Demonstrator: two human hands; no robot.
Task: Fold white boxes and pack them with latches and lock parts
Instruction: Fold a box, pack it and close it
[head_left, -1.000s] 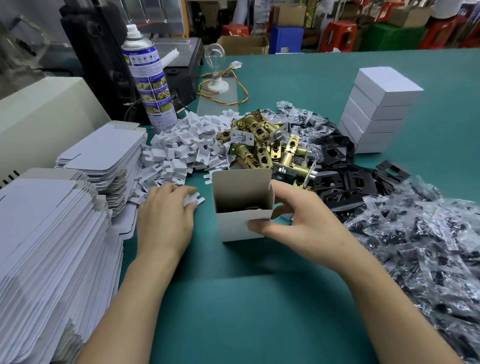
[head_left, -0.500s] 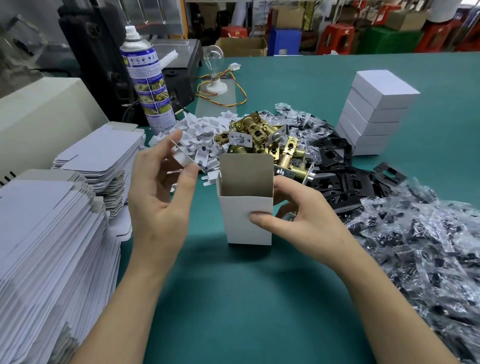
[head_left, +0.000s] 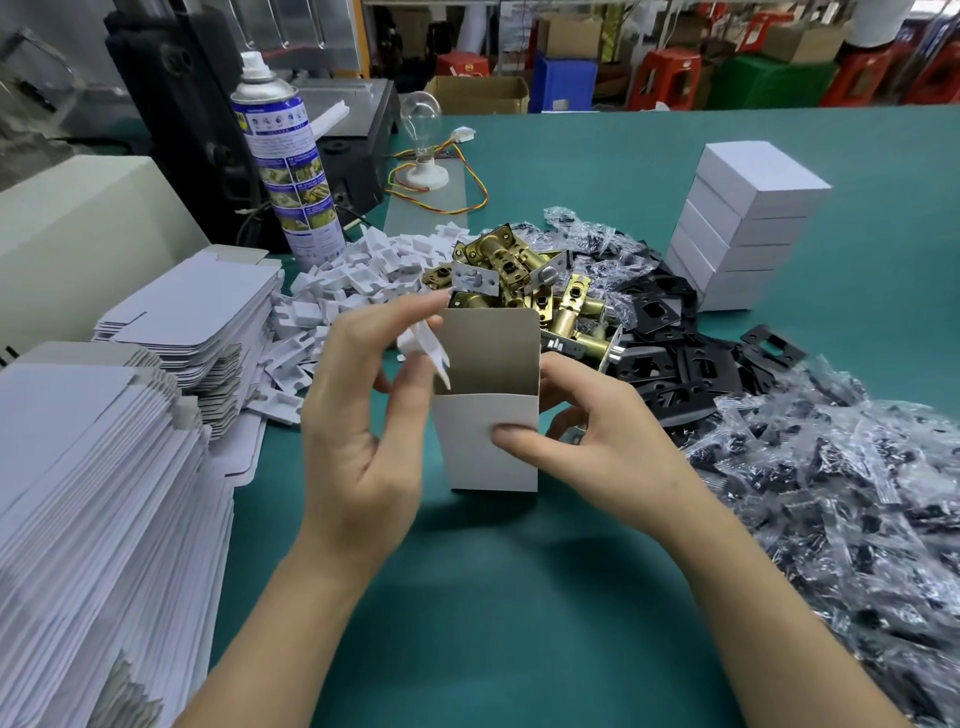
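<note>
Legible text: none. Item 1, spray can (head_left: 284, 156), upright at 11 o'clock on the counter (head_left: 597, 166): blue-and-white label (head_left: 296, 179) with a white upper panel of small icons, and below it stacked picture panels with lines of fine print. All of its lettering is too small and blurred to read, and no brand can be made out. Item 2, red plastic item (head_left: 462, 64) beyond the counter at 12 o'clock: a pale yellowish mark on its face, illegible.
</note>
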